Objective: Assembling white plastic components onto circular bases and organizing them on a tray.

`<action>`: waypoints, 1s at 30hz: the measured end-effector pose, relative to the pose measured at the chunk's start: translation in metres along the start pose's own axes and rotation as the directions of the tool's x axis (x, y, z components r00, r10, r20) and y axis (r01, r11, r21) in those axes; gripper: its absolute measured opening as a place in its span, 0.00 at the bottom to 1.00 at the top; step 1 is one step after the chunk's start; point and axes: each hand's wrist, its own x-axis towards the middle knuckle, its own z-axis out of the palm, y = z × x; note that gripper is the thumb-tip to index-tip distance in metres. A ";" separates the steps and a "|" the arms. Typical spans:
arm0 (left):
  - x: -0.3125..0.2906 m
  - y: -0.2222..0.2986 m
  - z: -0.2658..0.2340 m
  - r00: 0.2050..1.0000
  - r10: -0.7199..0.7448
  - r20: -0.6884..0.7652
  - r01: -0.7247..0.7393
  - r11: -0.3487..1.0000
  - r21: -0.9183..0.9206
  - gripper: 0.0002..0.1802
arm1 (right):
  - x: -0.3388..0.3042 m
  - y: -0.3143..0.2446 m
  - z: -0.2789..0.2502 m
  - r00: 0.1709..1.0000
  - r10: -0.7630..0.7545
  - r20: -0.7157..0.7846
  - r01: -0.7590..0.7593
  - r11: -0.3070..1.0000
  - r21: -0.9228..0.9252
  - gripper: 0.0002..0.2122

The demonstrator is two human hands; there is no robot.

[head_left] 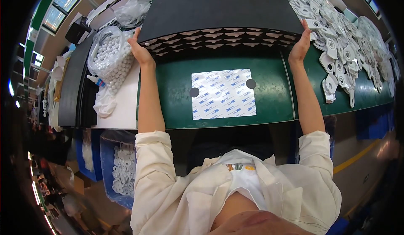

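Observation:
A wide stack of black trays with pale parts showing between its layers spans the far middle of the bench. My left hand grips its left side, and my right hand grips the right side; some fingers are hidden against the stack. Nearer to me lies a white sheet printed in blue, flat on the green bench top. Two dark discs sit at its edges, a left disc and a right disc.
A clear bag of white balls and a small bottle stand left of the stack. White plastic parts lie heaped at the right. Below the bench's left end is a blue lined bin holding more white parts.

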 end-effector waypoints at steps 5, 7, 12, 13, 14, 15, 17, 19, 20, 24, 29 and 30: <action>-0.001 0.001 -0.001 0.999 -0.034 -0.003 0.034 0.998 -0.053 0.32 | -0.008 -0.022 0.012 0.994 0.084 0.076 -0.088 0.995 0.048 0.25; -0.001 0.001 0.001 0.999 -0.036 0.015 0.037 0.998 -0.055 0.31 | -0.007 -0.023 0.011 0.992 0.090 0.083 -0.095 0.994 0.060 0.26; 0.000 0.000 0.002 0.999 -0.039 0.026 0.039 0.999 -0.025 0.31 | -0.004 -0.012 0.007 0.994 0.069 0.089 -0.067 0.998 -0.019 0.26; 0.001 -0.001 0.001 0.999 -0.043 0.024 0.043 0.999 -0.024 0.30 | -0.004 -0.011 0.008 0.994 0.068 0.088 -0.066 0.998 -0.019 0.26; 0.001 -0.002 0.002 0.999 -0.044 0.023 0.045 0.999 -0.023 0.30 | -0.004 -0.011 0.008 0.994 0.067 0.087 -0.066 0.998 -0.019 0.26; 0.002 -0.002 0.002 0.999 -0.042 0.018 0.043 0.999 -0.018 0.31 | -0.004 -0.011 0.009 0.994 0.066 0.086 -0.065 0.998 -0.018 0.26; 0.002 -0.002 0.002 0.999 -0.041 0.013 0.041 0.999 -0.014 0.31 | -0.004 -0.010 0.009 0.995 0.063 0.082 -0.062 0.998 -0.018 0.26; 0.002 -0.002 0.003 0.999 -0.038 0.012 0.038 0.999 -0.020 0.31 | -0.003 -0.009 0.009 0.993 0.082 0.090 -0.083 0.997 0.008 0.26; 0.002 -0.002 0.003 0.999 -0.038 0.013 0.039 0.999 -0.021 0.31 | -0.002 -0.009 0.008 0.990 0.101 0.097 -0.104 0.994 0.034 0.26; 0.000 -0.002 0.003 0.999 -0.038 0.014 0.039 0.999 -0.024 0.31 | -0.002 -0.005 0.009 0.990 0.092 0.103 -0.097 0.994 0.045 0.25; 0.000 0.001 -0.001 0.999 -0.033 0.032 0.034 0.999 -0.023 0.30 | -0.002 0.000 0.010 0.989 0.117 0.086 -0.124 0.989 0.077 0.25; 0.001 -0.001 0.001 1.000 -0.005 0.027 0.005 1.000 0.006 0.30 | 0.001 0.007 0.004 0.992 0.090 0.088 -0.096 0.992 0.075 0.24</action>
